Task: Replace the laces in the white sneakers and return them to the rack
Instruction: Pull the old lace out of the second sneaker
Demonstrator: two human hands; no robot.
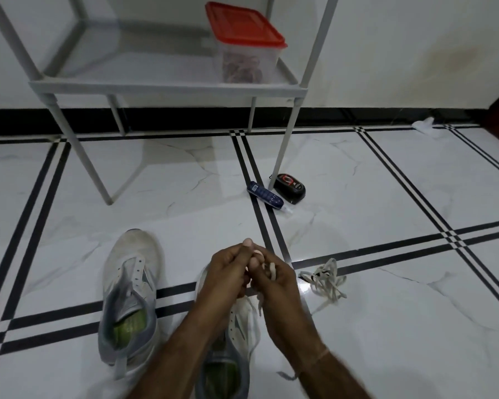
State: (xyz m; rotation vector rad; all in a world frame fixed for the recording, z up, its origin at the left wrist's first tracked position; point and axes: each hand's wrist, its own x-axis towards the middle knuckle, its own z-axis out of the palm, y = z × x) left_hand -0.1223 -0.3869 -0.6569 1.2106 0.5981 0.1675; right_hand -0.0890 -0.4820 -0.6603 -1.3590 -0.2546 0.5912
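Two white sneakers with grey heels and green insoles stand on the floor, toes away from me. The left sneaker (130,295) has no lace in its eyelets. The right sneaker (236,332) lies partly under my forearms. Above its toe, my left hand (228,272) and my right hand (280,286) meet, both pinching a white lace (270,270) that loops between the fingers. A loose white lace (326,279) lies bundled on the floor just right of my hands.
A grey rack (167,87) stands ahead against the wall, with a red-lidded clear container (245,44) on its shelf. By the rack's right front leg lie a dark blue tube (267,195) and a black oval case (290,188). White scrap (424,126) lies at the far wall.
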